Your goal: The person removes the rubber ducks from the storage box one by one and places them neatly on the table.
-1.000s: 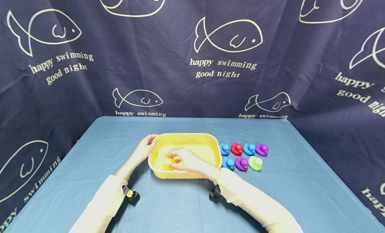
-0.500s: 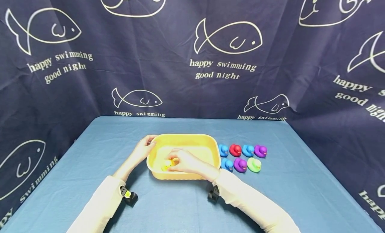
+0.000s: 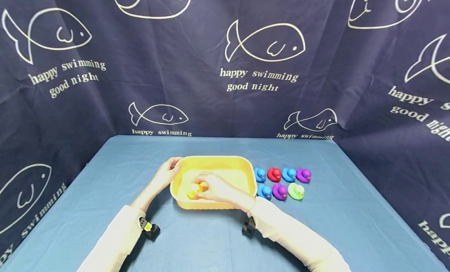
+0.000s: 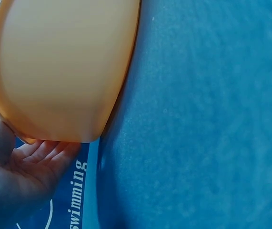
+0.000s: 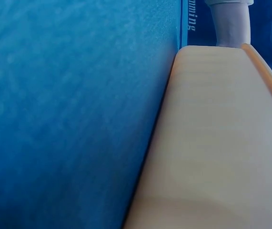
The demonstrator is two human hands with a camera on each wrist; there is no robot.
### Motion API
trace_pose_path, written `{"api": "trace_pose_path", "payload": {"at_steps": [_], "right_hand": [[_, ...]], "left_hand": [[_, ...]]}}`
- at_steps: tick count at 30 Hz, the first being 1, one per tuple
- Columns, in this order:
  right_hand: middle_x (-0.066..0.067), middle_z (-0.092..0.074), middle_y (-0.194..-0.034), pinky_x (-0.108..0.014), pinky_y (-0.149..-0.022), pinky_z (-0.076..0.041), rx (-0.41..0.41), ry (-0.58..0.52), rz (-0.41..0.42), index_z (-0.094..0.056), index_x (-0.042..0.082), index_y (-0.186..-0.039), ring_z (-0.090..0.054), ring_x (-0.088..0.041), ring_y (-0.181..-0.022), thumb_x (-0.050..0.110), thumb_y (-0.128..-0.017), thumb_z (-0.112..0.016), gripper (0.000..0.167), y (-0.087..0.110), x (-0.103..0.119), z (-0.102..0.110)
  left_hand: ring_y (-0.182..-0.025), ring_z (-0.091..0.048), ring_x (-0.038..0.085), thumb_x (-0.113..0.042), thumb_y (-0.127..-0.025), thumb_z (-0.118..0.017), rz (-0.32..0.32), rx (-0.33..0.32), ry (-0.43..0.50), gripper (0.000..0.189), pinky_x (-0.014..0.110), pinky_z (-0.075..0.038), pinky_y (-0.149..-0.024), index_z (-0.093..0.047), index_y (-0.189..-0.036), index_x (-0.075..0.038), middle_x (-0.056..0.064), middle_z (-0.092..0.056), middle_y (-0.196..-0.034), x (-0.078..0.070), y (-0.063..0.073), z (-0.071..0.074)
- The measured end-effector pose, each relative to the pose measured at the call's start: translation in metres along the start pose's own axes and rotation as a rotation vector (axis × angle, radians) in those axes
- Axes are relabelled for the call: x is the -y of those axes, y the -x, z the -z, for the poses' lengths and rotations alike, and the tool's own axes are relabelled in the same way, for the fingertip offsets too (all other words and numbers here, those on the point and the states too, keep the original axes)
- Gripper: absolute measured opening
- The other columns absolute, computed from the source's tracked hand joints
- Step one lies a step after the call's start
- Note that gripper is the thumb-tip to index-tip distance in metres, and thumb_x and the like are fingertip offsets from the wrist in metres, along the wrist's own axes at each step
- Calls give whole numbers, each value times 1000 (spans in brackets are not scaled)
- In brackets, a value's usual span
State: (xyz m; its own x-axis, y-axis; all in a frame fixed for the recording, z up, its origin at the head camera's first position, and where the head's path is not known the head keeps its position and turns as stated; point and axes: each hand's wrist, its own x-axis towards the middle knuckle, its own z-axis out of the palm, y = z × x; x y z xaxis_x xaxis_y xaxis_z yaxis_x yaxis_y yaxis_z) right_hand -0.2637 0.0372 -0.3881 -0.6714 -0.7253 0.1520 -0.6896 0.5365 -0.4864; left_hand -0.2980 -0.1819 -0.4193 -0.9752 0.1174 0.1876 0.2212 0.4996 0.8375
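Observation:
A yellow plastic basin (image 3: 242,161) with rounded corners stands on the blue cloth in the head view. My left hand (image 3: 166,173) holds its left end, thumb at the rim and fingers against the outer wall. The left wrist view shows those fingers (image 4: 55,152) reaching round behind the basin wall (image 4: 64,71). Inside the basin, near its front left corner, my right hand (image 3: 216,188) pinches a yellow rubber duck (image 3: 193,191), partly covered by the fingers. In the right wrist view the basin's outer side (image 5: 212,143) hides the right hand.
Right of the basin, rubber ducks stand in two rows on the cloth (image 3: 204,240): a red duck (image 3: 274,174), a light green duck (image 3: 296,191), a purple duck (image 3: 280,191) and several others in blue and purple. A dark fish-print curtain (image 3: 211,120) surrounds the table.
The head view has drifted slightly, shifting the scene a little leftward. Both hands keep nearly the same places, the left at the basin and the right at the duck.

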Motion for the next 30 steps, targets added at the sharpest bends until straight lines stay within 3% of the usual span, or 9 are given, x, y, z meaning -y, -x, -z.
{"api": "trace_pose_path", "payload": {"at_steps": [9, 16, 25, 30], "right_hand": [[1, -66, -113, -20, -85, -47, -31, 17, 15, -64, 11, -118, -58, -15, -94, 28, -82, -72, 41, -1, -2, 3], [1, -66, -111, -21, -82, -48, -40, -25, 3, -63, 10, -118, -58, -16, -91, 26, -82, -72, 40, 1, -2, 5], [-1, -62, -121, -26, -90, -47, -42, -20, -36, -63, 11, -122, -56, -16, -101, 29, -83, -71, 44, 7, 1, 9], [-2, -64, -117, -30, -95, -46, -77, -17, -49, -64, 12, -118, -57, -18, -107, 33, -82, -71, 43, 12, 3, 13]], "left_hand": [[-106, -58, 36, -7, -95, -48, -16, -8, -9, 33, 42, -48, -89, -51, -126, 7, 26, -58, -119, -1, -2, 1], [-107, -58, 36, -8, -95, -48, -23, -4, -12, 34, 43, -48, -91, -51, -126, 7, 26, -57, -120, -2, -2, 0], [-108, -57, 37, -9, -95, -49, -12, -5, -35, 34, 46, -46, -92, -52, -126, 5, 26, -57, -123, 1, 0, 2], [-109, -57, 36, -10, -95, -49, 1, -1, -28, 35, 47, -46, -93, -51, -126, 4, 25, -57, -123, 3, 0, 1]]}}
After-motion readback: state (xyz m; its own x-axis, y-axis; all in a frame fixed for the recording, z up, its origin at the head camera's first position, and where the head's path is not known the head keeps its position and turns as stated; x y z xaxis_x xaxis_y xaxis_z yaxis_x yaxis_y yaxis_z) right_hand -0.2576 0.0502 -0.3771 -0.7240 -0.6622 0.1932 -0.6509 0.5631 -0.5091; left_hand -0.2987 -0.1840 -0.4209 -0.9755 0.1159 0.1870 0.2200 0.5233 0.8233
